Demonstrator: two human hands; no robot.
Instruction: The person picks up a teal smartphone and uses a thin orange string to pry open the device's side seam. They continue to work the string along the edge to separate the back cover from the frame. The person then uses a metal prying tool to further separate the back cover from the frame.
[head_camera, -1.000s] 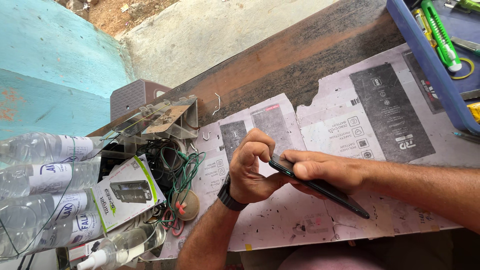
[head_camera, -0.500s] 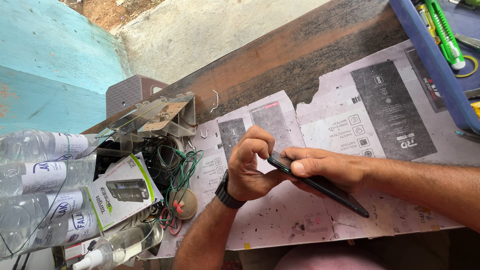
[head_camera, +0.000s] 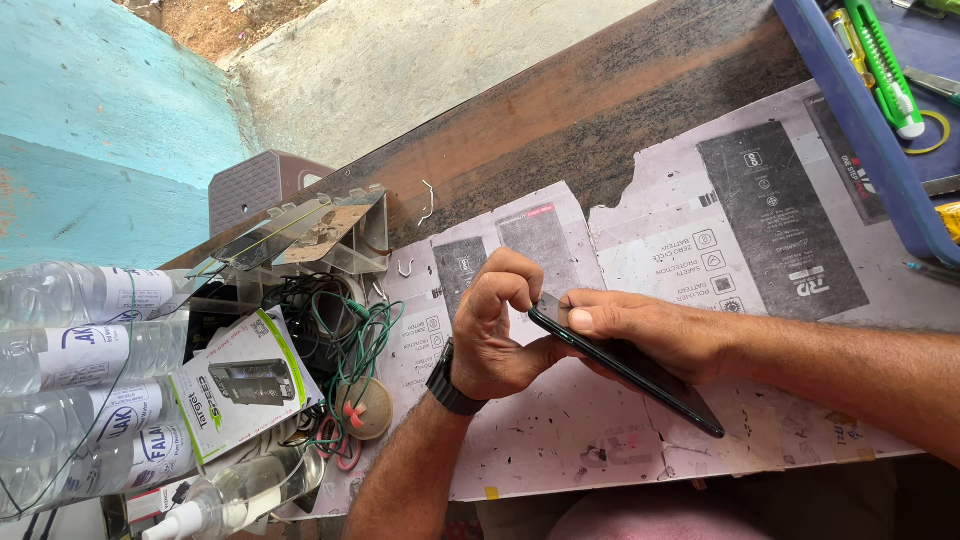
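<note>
Since the earlier frames I note little movement: both hands remain on the phone at the same spot, and the view has shifted only slightly.

Nearest me, the left hand (head_camera: 497, 335), with a dark watch (head_camera: 449, 380) at the wrist, is curled, its fingertips pressing at the upper end of the black phone (head_camera: 640, 368). The right hand (head_camera: 640, 330) is closed around the phone from behind, thumb laid along its upper edge. The phone is held edge-on and tilted, its lower end pointing down to the right, just above the paper-covered counter (head_camera: 560, 440); I cannot tell whether it touches the paper.

To the left lie a white and green printed box (head_camera: 245, 385), a tangle of green wires (head_camera: 350, 335) and a clear spray bottle (head_camera: 235, 495) on its side. Clear plastic water bottles (head_camera: 80, 370) are stacked at the far left edge.

Further out, printed battery sheets (head_camera: 740, 240) cover the counter beyond the hands. A clear plastic bracket (head_camera: 310, 230) stands above the wires, with a grey stool (head_camera: 255, 185) behind it.

At the far right corner, a blue tray (head_camera: 850, 120) holds a green utility knife (head_camera: 885, 65). Beyond the counter's wooden edge I record a concrete floor (head_camera: 400, 60) and a turquoise wall (head_camera: 100, 110).
</note>
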